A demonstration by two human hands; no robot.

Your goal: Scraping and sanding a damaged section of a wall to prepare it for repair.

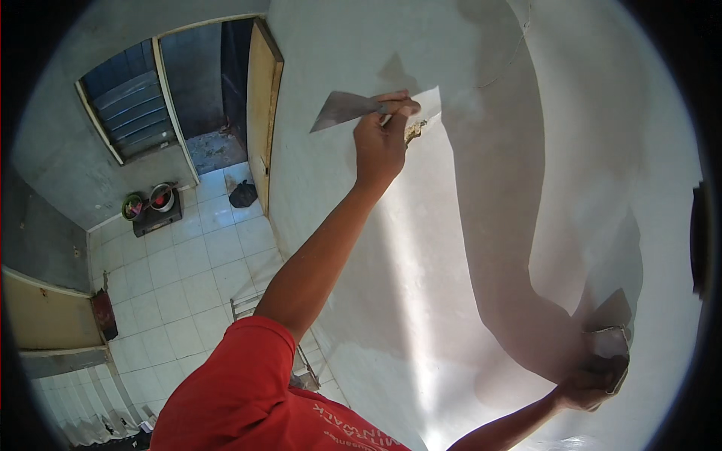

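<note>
Your left hand [380, 143] is clenched around the handle of a wide putty knife [346, 110], its blade flat against the white wall [481, 225] beside a chipped patch [413, 132]. Your right hand [590, 383] grips a second scraper [608, 342] loaded with white filler, low on the wall. Far below, two bowls [149, 201] sit on a dark stand on the tiled floor [188, 278]; their contents are too small to tell.

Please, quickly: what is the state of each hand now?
Left hand: closed, holding a putty knife against the wall.
Right hand: closed, holding a second scraper.
</note>
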